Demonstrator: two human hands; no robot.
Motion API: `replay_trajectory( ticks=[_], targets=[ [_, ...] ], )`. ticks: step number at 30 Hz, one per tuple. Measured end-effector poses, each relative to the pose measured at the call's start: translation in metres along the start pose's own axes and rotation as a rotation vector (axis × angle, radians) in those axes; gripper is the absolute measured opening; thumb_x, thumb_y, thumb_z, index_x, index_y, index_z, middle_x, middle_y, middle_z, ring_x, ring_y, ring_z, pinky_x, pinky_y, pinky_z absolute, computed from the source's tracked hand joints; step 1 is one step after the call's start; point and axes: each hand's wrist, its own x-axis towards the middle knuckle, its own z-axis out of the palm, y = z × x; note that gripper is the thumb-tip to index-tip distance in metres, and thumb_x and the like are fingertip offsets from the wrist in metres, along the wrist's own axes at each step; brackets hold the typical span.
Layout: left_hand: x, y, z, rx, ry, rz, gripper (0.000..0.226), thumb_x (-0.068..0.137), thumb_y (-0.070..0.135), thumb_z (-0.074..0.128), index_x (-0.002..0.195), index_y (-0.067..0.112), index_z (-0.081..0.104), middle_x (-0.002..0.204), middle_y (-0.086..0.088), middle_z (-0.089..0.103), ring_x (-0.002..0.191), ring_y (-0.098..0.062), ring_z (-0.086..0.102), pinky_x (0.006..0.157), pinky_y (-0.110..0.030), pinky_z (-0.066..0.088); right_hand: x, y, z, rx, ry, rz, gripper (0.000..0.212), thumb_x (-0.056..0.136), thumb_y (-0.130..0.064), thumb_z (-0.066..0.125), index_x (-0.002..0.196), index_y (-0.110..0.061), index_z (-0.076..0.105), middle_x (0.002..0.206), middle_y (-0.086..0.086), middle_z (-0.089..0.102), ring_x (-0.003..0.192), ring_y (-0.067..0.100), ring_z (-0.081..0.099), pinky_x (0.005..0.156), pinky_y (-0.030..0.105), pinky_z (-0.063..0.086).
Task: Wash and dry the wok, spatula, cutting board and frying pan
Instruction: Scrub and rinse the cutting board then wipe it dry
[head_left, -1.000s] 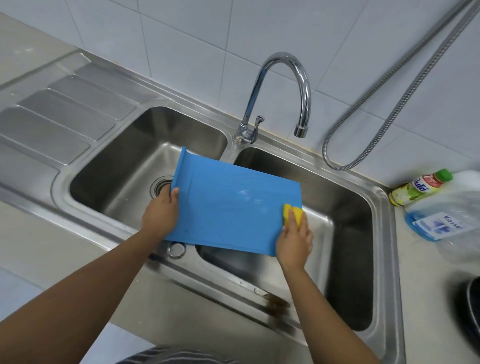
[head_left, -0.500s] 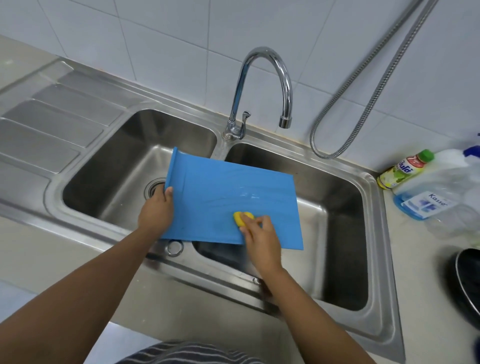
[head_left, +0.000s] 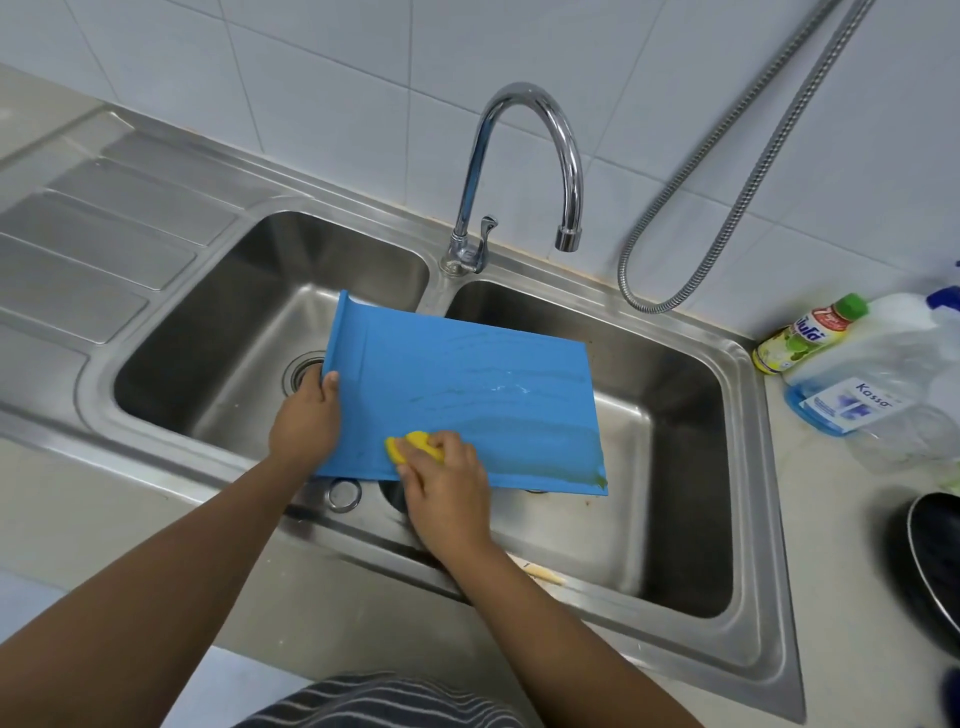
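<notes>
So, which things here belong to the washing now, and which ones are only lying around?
In use: blue cutting board, gripped by the left hand; yellow sponge, in the right hand; sink; dark pan, probably waiting its turn.
Lying about: green-capped bottle; clear Kassa bottle; metal hose; tap, no water running.

A white tiled wall (head_left: 311, 78) backs a steel double sink (head_left: 753, 519), with a ribbed drainboard (head_left: 104, 249) at left, a chrome tap (head_left: 524, 156) behind the divider, a metal hose (head_left: 753, 171) looping down the tiles, and a green-capped bottle (head_left: 810, 332) and a clear bottle (head_left: 872, 400) on the pale counter (head_left: 841, 597) at right.
</notes>
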Motion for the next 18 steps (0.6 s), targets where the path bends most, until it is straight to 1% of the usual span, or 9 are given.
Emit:
replay_trajectory(
  ticks=[3,5,6,8,10,11,13,15,18],
  targets=[
    [-0.001,0.001,0.0,-0.001,-0.011,-0.017,0.044,0.105,0.042,0.024,0.13,0.013,0.045,0.111,-0.014,0.059,0.096,-0.035,0.055,0.078,-0.04,0.04,-0.007,0.028,-0.011,-0.1,0.001,-0.125,0.034,0.093,-0.043,0.047,0.125,-0.047,0.059,0.133,-0.004,0.054,0.111,0.022,0.046,0.09,0.036,0.039],
    [-0.002,0.003,-0.002,-0.021,-0.023,-0.019,0.043,0.105,0.042,0.024,0.128,0.013,0.045,0.107,-0.013,0.057,0.091,-0.031,0.052,0.077,-0.04,0.04,-0.017,0.069,-0.024,-0.187,0.048,-0.057,0.038,0.096,-0.045,0.043,0.131,-0.044,0.057,0.139,0.0,0.052,0.116,0.024,0.045,0.097,0.04,0.039],
    [-0.002,0.003,-0.003,-0.036,-0.027,-0.02,0.042,0.105,0.042,0.024,0.127,0.013,0.045,0.105,-0.012,0.057,0.089,-0.03,0.052,0.077,-0.04,0.04,-0.022,0.09,-0.032,-0.228,0.096,0.044,0.04,0.097,-0.045,0.041,0.133,-0.04,0.058,0.139,0.004,0.052,0.117,0.028,0.047,0.099,0.043,0.041],
    [-0.003,0.004,-0.004,-0.065,-0.039,-0.024,0.041,0.105,0.043,0.024,0.126,0.013,0.044,0.104,-0.01,0.055,0.089,-0.028,0.051,0.076,-0.039,0.038,-0.028,0.119,-0.05,-0.276,0.193,0.354,0.041,0.1,-0.039,0.041,0.138,-0.032,0.054,0.141,0.01,0.049,0.117,0.035,0.048,0.099,0.048,0.041],
    [-0.005,0.005,-0.004,-0.103,-0.051,-0.037,0.041,0.105,0.044,0.024,0.125,0.015,0.045,0.105,-0.007,0.054,0.091,-0.026,0.051,0.077,-0.038,0.037,-0.026,0.122,-0.058,-0.27,0.165,0.637,0.045,0.102,-0.033,0.041,0.147,-0.029,0.041,0.149,0.011,0.036,0.122,0.035,0.039,0.101,0.05,0.034],
    [-0.005,0.005,-0.004,-0.124,-0.054,-0.043,0.04,0.105,0.044,0.024,0.125,0.016,0.046,0.105,-0.006,0.053,0.092,-0.025,0.051,0.078,-0.038,0.037,-0.022,0.114,-0.057,-0.269,0.138,0.689,0.048,0.102,-0.032,0.041,0.149,-0.028,0.036,0.153,0.01,0.031,0.123,0.035,0.035,0.103,0.05,0.032],
    [-0.005,0.006,-0.005,-0.169,-0.063,-0.059,0.039,0.105,0.044,0.025,0.121,0.017,0.047,0.105,-0.005,0.054,0.093,-0.025,0.052,0.078,-0.038,0.037,-0.012,0.084,-0.044,-0.259,0.081,0.594,0.052,0.1,-0.029,0.044,0.151,-0.027,0.032,0.156,0.011,0.025,0.124,0.035,0.034,0.103,0.049,0.03],
    [-0.005,0.006,-0.005,-0.208,-0.071,-0.071,0.037,0.104,0.045,0.025,0.117,0.018,0.048,0.106,-0.006,0.056,0.095,-0.025,0.054,0.079,-0.039,0.04,-0.006,0.041,-0.02,-0.21,-0.012,0.334,0.054,0.098,-0.028,0.046,0.151,-0.031,0.033,0.158,0.01,0.026,0.125,0.036,0.037,0.103,0.05,0.034],
    [-0.003,0.005,-0.006,-0.261,-0.036,-0.063,0.036,0.104,0.044,0.028,0.114,0.018,0.052,0.106,-0.004,0.059,0.098,-0.027,0.058,0.083,-0.039,0.043,0.001,-0.018,0.015,-0.191,-0.1,-0.099,0.054,0.089,-0.031,0.043,0.143,-0.033,0.041,0.151,0.008,0.04,0.114,0.031,0.044,0.094,0.047,0.045]
  ],
)
